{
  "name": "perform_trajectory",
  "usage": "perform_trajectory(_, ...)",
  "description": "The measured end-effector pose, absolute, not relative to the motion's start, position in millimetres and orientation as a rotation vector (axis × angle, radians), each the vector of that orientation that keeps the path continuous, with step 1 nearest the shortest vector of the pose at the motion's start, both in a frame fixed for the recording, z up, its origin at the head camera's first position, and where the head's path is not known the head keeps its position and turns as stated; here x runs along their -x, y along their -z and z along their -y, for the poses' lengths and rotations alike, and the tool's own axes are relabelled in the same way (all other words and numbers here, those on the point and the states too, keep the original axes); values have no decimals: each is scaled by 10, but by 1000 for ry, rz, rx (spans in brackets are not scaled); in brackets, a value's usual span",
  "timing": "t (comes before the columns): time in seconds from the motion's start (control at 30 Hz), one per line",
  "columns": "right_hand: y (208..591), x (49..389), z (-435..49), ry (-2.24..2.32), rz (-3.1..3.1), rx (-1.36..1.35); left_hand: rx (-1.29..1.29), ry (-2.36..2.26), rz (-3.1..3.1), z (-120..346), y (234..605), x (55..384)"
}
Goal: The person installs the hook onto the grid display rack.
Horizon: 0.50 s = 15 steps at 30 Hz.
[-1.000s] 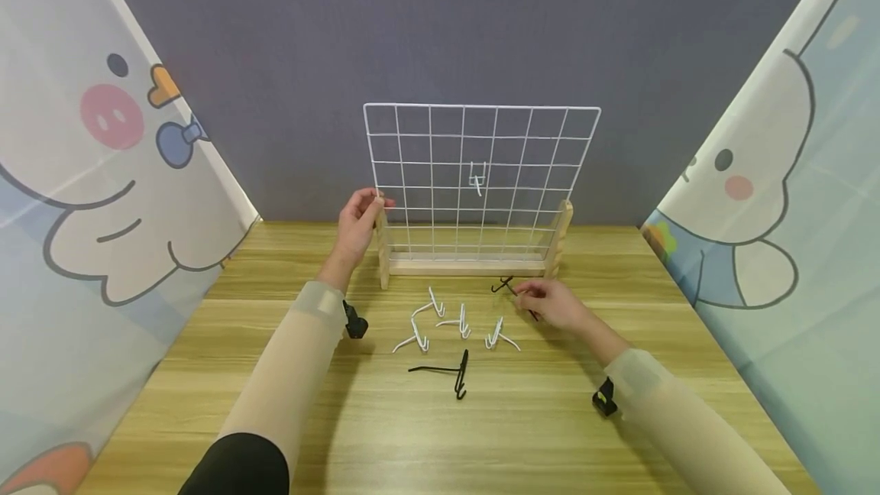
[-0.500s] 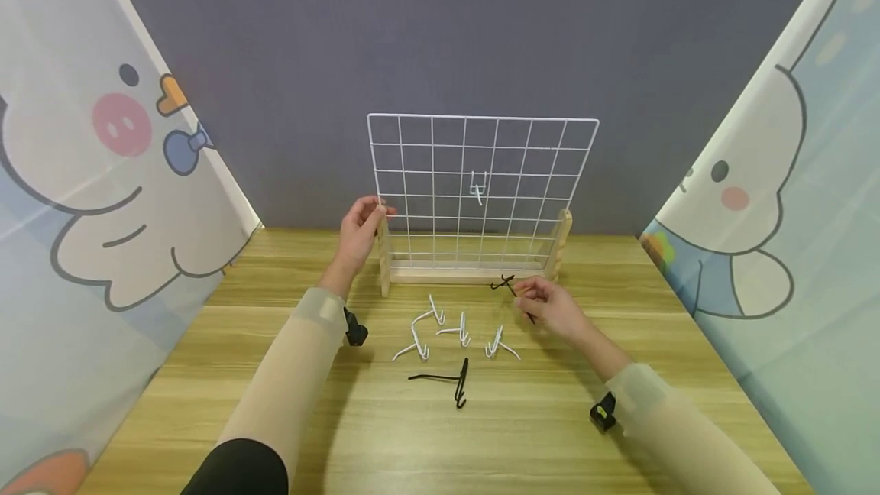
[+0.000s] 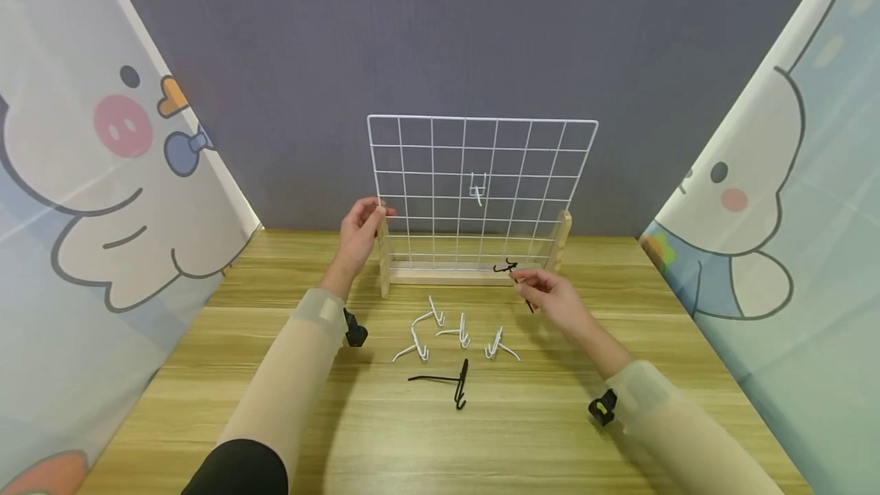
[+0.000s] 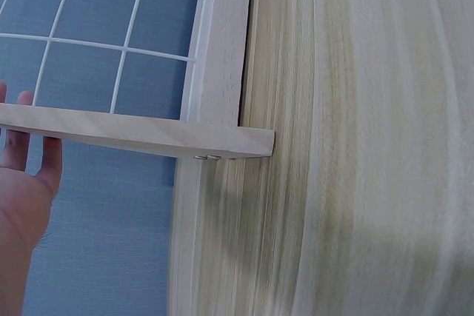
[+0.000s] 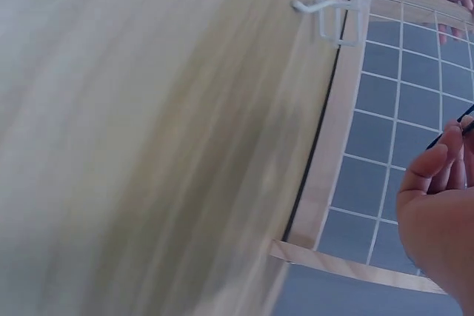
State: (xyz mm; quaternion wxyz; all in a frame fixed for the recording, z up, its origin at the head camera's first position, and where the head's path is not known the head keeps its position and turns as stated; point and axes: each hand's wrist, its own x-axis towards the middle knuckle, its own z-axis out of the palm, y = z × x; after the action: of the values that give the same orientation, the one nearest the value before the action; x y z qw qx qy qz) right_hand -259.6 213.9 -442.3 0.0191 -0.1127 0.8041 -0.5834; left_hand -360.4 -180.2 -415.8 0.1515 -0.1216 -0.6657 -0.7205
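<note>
The right hand (image 3: 558, 300) pinched a black metal wire hook (image 3: 506, 267) between thumb and fingertips. The hook lay in front of the lower right part of an upright white wire grid (image 3: 458, 196); its pronged end pointed toward the grid and its long straight arm slanted back toward the person, below the fingers. Whether hook and grid touched could not be told. The right hand was the nearer one: the left hand (image 3: 359, 229) gripped the top of the pale wooden left upright (image 3: 384, 258), fingers partly closed about it. A second black wire hook (image 3: 460, 382) rested on the wood-grained bench (image 3: 550, 396). No brand, label or writing was readable.
</note>
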Motion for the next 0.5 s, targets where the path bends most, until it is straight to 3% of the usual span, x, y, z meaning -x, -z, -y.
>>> perform_trajectory(0.5,4178,2659,-2198,1849,-2541,368,351,2061,1902,1797,4179,3626)
